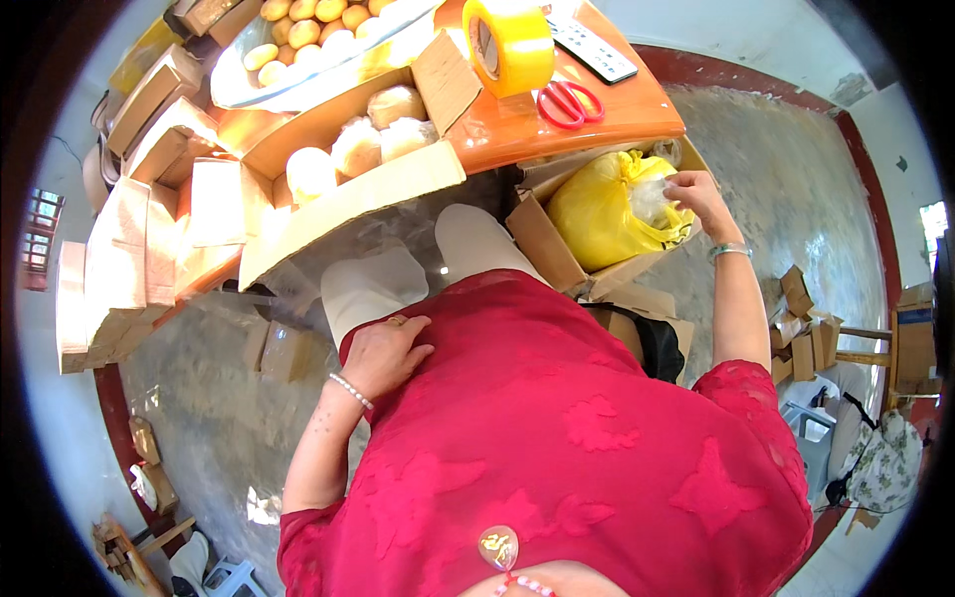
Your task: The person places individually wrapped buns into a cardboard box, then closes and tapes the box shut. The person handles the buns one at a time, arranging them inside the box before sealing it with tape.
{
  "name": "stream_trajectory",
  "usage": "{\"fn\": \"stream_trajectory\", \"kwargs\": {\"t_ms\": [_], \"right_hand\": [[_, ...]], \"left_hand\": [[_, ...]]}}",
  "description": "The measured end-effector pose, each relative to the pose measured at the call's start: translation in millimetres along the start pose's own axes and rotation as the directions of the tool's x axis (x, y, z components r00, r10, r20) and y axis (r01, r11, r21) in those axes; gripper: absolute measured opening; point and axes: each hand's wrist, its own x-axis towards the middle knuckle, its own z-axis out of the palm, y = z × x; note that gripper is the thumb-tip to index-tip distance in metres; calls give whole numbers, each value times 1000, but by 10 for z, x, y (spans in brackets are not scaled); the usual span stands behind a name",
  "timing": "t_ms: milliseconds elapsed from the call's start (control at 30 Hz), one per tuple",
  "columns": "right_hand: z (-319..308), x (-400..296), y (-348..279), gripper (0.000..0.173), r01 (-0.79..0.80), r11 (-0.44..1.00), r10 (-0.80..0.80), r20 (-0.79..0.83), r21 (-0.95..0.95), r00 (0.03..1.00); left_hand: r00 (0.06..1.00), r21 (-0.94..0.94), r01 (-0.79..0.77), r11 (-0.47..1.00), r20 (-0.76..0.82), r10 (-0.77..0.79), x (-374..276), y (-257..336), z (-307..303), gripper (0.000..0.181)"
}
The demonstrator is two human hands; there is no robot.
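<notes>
My right hand (697, 200) reaches to a full yellow plastic bag (597, 216) in an open cardboard box (550, 242); its fingers pinch clear plastic film (650, 200) at the bag's top. My left hand (386, 352) rests on my lap, its fingers a little apart, with nothing in it. On the orange table (507, 138) before me, a long open carton (358, 190) holds several round, pale items (357, 147), some wrapped in clear plastic. Behind it, a tray (239, 82) is heaped with round yellow-orange fruit (304, 34). A yellow tape roll (511, 46) stands near red-handled scissors (571, 104).
A white remote control (597, 51) lies at the table's far right. Cardboard boxes (123, 261) are stacked at the table's left end. Small cartons (806, 343) lie in a pile to the right, near a blue-grey plastic stool (812, 433). Another box (287, 351) is on the floor below the table.
</notes>
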Motion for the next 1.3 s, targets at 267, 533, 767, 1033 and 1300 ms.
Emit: {"fn": "stream_trajectory", "kwargs": {"t_ms": [267, 533, 767, 1033, 1300], "right_hand": [[67, 5, 237, 11, 323, 868, -188, -351, 378, 917], [317, -4, 192, 21, 255, 858, -169, -224, 445, 960], [726, -168, 79, 21, 263, 905, -269, -28, 335, 963], [970, -325, -112, 20, 236, 910, -285, 101, 340, 953], [686, -139, 65, 21, 174, 937, -195, 42, 304, 980]], "left_hand": [[1000, -14, -24, 1000, -5, 24, 108, 111, -74, 35], [991, -116, -112, 987, -86, 102, 310, 250, -64, 35], [944, -451, -307, 838, -254, 209, 1032, 640, 3, 50], [988, -853, -115, 509, -48, 144, 1966, 1044, 287, 89], [1000, -873, -11, 488, -23, -19, 2144, 651, 628, 29]]}}
